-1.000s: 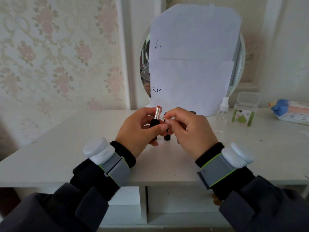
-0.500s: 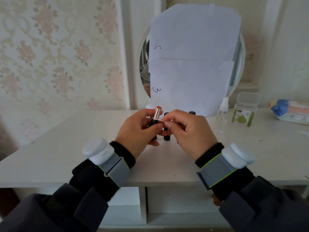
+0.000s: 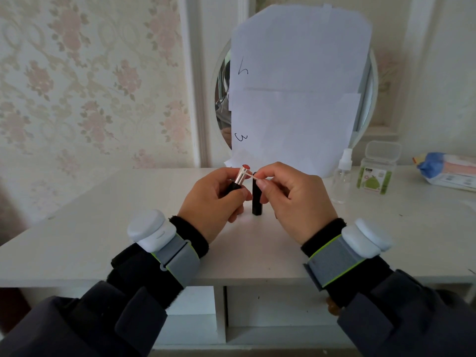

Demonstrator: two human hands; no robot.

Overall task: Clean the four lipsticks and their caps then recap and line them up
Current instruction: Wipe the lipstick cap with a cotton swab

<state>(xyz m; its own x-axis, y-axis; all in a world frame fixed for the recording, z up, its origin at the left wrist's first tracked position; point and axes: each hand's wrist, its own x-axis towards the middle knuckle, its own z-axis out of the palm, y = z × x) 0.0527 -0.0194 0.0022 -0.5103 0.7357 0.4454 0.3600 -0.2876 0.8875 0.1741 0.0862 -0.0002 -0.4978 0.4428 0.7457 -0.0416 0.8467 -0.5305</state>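
Left hand [image 3: 213, 199] grips uncapped lipstick [image 3: 239, 179], tilted; right hand [image 3: 291, 199] pinches thin cotton swab [image 3: 253, 176] against its silver tube, above table [image 3: 103, 228].

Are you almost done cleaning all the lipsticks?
Not nearly. The left hand holds an uncapped lipstick while the right hand pinches a thin swab against its silver tube. One capped black lipstick stands on the dresser top; whether it is cleaned cannot be told. The hands hide any others. Recapping this one and lining them up are left.
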